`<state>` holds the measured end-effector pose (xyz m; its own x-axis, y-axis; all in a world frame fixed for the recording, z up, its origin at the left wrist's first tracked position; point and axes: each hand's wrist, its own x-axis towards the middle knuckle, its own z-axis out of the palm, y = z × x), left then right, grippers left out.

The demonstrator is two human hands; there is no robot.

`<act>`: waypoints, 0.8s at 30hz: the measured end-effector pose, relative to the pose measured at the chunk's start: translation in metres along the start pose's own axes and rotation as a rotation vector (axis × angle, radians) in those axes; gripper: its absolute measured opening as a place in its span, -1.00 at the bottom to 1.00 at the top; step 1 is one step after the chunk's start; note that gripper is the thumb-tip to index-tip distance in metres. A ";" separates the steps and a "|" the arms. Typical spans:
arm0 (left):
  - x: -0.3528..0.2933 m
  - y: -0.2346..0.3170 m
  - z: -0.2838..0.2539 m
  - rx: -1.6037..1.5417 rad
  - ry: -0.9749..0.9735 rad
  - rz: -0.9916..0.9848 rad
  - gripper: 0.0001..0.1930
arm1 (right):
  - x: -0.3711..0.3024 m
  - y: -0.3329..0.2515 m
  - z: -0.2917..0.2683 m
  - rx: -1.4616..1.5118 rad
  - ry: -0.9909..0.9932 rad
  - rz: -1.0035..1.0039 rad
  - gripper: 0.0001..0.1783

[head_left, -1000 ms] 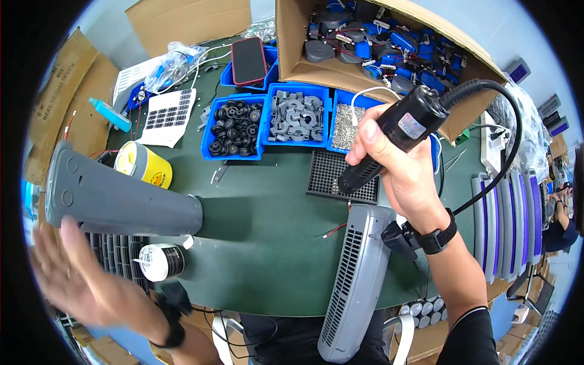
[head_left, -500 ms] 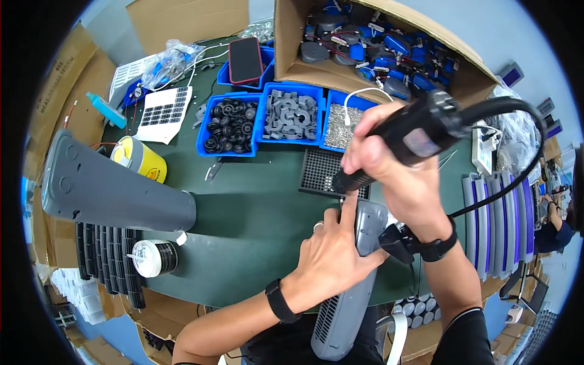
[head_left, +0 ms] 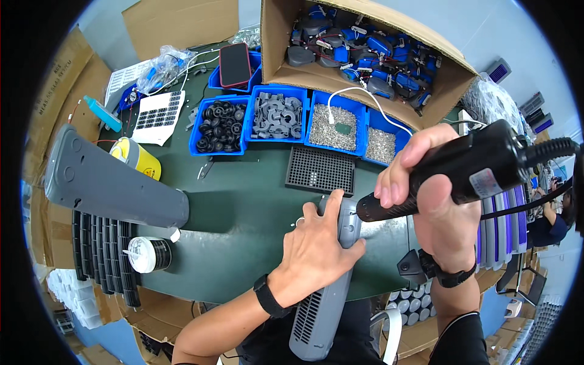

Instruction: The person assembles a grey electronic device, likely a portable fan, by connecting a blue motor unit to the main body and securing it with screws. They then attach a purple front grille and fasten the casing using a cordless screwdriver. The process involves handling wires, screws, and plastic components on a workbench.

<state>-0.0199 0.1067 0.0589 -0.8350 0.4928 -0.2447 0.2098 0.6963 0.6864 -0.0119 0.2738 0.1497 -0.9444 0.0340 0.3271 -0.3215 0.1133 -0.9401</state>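
Note:
My right hand (head_left: 447,210) is wrapped round a black electric screwdriver (head_left: 468,164), held tilted with its cable running off to the right. The screwdriver's tip is at the right edge of the top end of a long grey plastic housing (head_left: 325,310); whether it touches a screw cannot be made out. My left hand (head_left: 319,243) lies over the housing's upper part, thumb on one side and fingers on the other, the index finger stretched toward its top end. The lower, slotted end leans toward my body. Just beyond stands a black perforated screw tray (head_left: 295,181) with a few screws in it.
Blue bins (head_left: 246,143) hold black wheels, grey clips and small screws. Behind them is a cardboard box (head_left: 277,70) of blue and grey parts. A second grey housing (head_left: 115,188), a yellow tub (head_left: 149,164) and a white-lidded jar (head_left: 143,255) are at left. Purple-grey parts (head_left: 505,234) stand right.
My right hand has brought the screwdriver from near the tray and my left fingertip to the right side of the housing's top end. My left hand stays on the housing. The view has shifted slightly.

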 end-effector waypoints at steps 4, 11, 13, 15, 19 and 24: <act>0.000 0.004 -0.005 0.015 -0.044 -0.029 -0.03 | -0.002 0.010 0.006 0.053 0.018 0.026 -0.37; 0.001 -0.002 -0.001 -0.008 -0.040 -0.011 -0.01 | -0.004 0.015 0.005 0.072 -0.020 0.012 -0.37; -0.001 0.000 -0.005 -0.010 -0.051 -0.024 -0.01 | -0.005 0.008 0.007 0.093 0.003 0.027 -0.34; -0.003 -0.004 -0.003 0.029 0.027 0.020 -0.04 | -0.005 0.002 0.008 0.120 0.016 0.035 -0.32; -0.003 -0.020 0.010 0.047 0.353 0.314 -0.29 | -0.003 -0.002 0.008 0.115 0.017 0.000 -0.30; 0.000 -0.029 0.021 -0.075 0.583 0.517 -0.72 | -0.002 -0.002 0.011 0.142 0.003 0.000 -0.28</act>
<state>-0.0151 0.0980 0.0247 -0.7771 0.3772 0.5039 0.6277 0.4058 0.6643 -0.0098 0.2627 0.1501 -0.9443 0.0375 0.3269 -0.3280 -0.0285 -0.9442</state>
